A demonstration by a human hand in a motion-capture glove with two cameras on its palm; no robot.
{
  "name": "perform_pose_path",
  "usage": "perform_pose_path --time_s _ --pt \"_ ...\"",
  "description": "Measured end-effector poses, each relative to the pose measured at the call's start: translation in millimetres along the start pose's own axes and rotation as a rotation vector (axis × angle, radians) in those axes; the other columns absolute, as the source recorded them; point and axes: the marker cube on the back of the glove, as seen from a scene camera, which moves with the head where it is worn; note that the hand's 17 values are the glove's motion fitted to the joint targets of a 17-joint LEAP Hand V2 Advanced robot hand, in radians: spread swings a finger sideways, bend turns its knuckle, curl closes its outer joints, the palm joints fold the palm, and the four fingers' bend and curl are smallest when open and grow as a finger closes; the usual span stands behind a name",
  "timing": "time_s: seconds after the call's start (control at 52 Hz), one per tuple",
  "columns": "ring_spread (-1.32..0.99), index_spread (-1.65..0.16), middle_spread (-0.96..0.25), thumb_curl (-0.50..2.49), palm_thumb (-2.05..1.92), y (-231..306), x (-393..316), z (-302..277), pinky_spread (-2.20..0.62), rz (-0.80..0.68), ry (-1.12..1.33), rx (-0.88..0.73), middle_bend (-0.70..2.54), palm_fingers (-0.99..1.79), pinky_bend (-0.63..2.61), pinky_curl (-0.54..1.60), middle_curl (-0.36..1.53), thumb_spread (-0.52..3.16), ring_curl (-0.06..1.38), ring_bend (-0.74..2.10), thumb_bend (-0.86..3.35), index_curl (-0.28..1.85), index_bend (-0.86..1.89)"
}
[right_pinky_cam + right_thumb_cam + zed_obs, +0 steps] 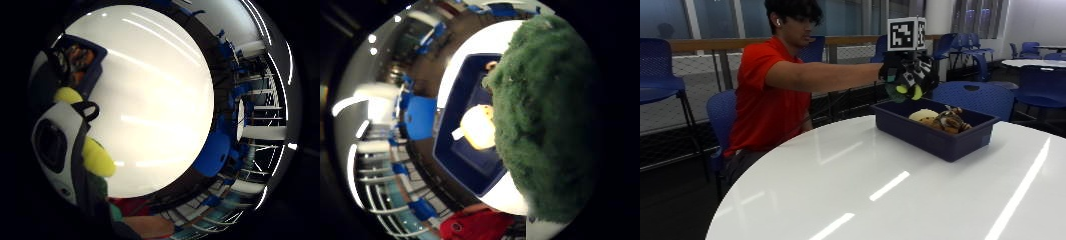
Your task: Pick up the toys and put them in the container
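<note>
The gloved right hand [907, 75] is gripping a green and yellow plush toy [901, 91] above the blue container's [933, 137] near edge, so releasing there is risking it glancing off the rim onto the white table [859, 190]

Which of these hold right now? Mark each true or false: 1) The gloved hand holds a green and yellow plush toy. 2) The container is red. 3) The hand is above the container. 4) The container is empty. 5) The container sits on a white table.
1) True: the gloved right hand grips a green and yellow plush toy.
2) False: the container is dark blue.
3) True: in the outside view the hand hangs over the container's far end.
4) False: a pale yellow toy and a brown toy already lie inside.
5) True: it rests on the round white table.
</note>
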Motion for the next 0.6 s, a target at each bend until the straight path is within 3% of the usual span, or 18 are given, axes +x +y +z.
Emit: perform_pose_path --time_s 0.307,0.48,0.538,0.596 --pt "-0.52 -0.49 -0.54 0.99 0.70 11 -81 -47 -0.45 -0.122 0.000 0.055 0.65 0.98 1.02 0.42 0.84 0.47 0.52 0.89 0.13 0.88 0.30" --pt "-0.52 -0.51 -0.56 1.02 0.70 35 -125 -66 -0.45 -0.450 -0.159 0.047 0.61 0.97 1.03 0.42 0.89 0.48 0.53 0.89 0.12 0.95 0.26" --pt "-0.52 -0.51 -0.56 1.04 0.70 31 -129 -65 -0.45 -0.382 -0.136 0.051 0.61 0.96 1.03 0.42 0.91 0.49 0.53 0.88 0.11 0.97 0.25" --pt "-0.52 -0.52 -0.57 1.05 0.70 19 -134 -61 -0.45 -0.175 -0.064 0.060 0.59 0.94 1.03 0.42 0.92 0.49 0.53 0.87 0.10 1.00 0.23"
